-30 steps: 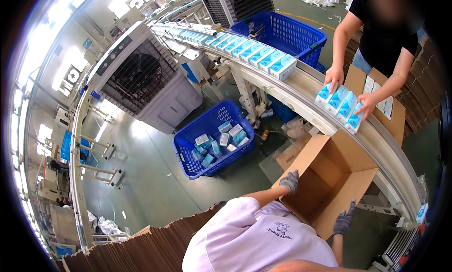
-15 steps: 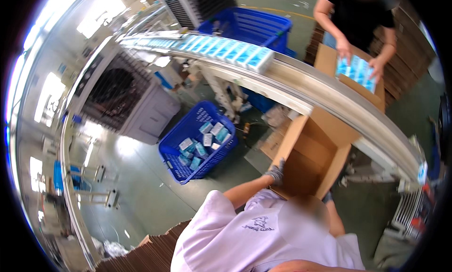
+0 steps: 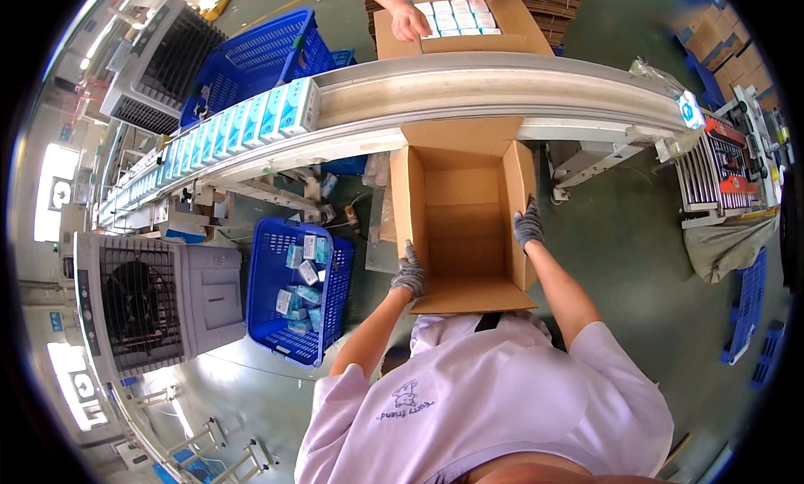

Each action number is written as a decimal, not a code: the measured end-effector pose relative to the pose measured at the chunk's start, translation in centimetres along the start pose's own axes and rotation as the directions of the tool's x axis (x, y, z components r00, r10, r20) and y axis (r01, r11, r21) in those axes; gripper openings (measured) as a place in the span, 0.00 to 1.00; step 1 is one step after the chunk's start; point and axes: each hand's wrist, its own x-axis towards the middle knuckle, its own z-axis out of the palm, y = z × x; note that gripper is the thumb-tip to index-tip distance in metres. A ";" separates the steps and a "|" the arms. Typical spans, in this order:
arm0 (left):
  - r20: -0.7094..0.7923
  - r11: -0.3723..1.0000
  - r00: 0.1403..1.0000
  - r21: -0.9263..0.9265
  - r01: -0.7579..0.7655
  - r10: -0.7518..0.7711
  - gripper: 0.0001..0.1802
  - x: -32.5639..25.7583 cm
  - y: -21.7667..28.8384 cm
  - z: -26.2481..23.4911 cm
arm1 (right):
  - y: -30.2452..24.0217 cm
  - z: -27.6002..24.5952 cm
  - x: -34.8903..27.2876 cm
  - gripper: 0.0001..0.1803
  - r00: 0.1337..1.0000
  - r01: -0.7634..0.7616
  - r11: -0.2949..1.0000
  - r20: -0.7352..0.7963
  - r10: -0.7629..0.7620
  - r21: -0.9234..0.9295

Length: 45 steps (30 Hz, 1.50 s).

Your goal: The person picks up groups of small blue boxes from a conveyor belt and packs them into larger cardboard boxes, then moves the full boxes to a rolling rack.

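An open cardboard box (image 3: 409, 187) stands in front of me with its flaps spread and nothing inside. My left hand (image 3: 410, 272), in a grey glove, grips the box's left side near the front. At the right side, my right hand (image 3: 528, 226) in a matching glove holds the edge, fingers over the flap. The box's far flap leans against the near rail of a curved conveyor (image 3: 377, 99). On that conveyor, a row of blue-and-white small cartons (image 3: 251, 120) stands side by side to the left.
Across the conveyor, another person's hand (image 3: 410, 22) is at a cardboard box (image 3: 528, 28) filled with small cartons. A blue basket (image 3: 255, 316) with loose small cartons stands at my left, beside a grey air cooler (image 3: 209, 291). Another blue basket (image 3: 297, 40) is behind the conveyor.
My view has swung round, so the box now faces me squarely. My right hand, mostly hidden earlier, shows on the box's right side. Both hands stay on the box.
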 end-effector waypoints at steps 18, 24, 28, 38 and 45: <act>-0.032 0.893 0.993 -0.442 0.089 -0.114 0.62 -3.3 -0.9 0.5 | 12.3 4.3 2.9 0.33 0.970 0.141 0.990 0.203 -0.133 -0.025; 0.014 0.923 0.999 -0.381 0.050 -0.049 0.50 -2.6 -2.4 -0.4 | 8.2 5.0 2.2 0.31 0.962 0.210 0.956 0.220 -0.164 -0.205; 0.052 0.935 0.998 -0.354 -0.012 0.033 0.44 0.1 -3.4 1.5 | 6.7 5.2 1.5 0.30 0.952 0.253 0.934 0.237 -0.194 -0.251; 0.083 0.931 0.994 -0.349 0.102 -0.077 0.41 0.3 -4.0 3.8 | 7.1 4.6 0.2 0.28 0.947 0.251 0.935 0.266 -0.183 -0.250; 0.052 0.975 0.996 -0.208 0.082 -0.073 0.41 -0.8 -2.4 2.4 | 7.3 4.2 -0.6 0.31 0.981 0.077 0.934 0.192 -0.008 -0.350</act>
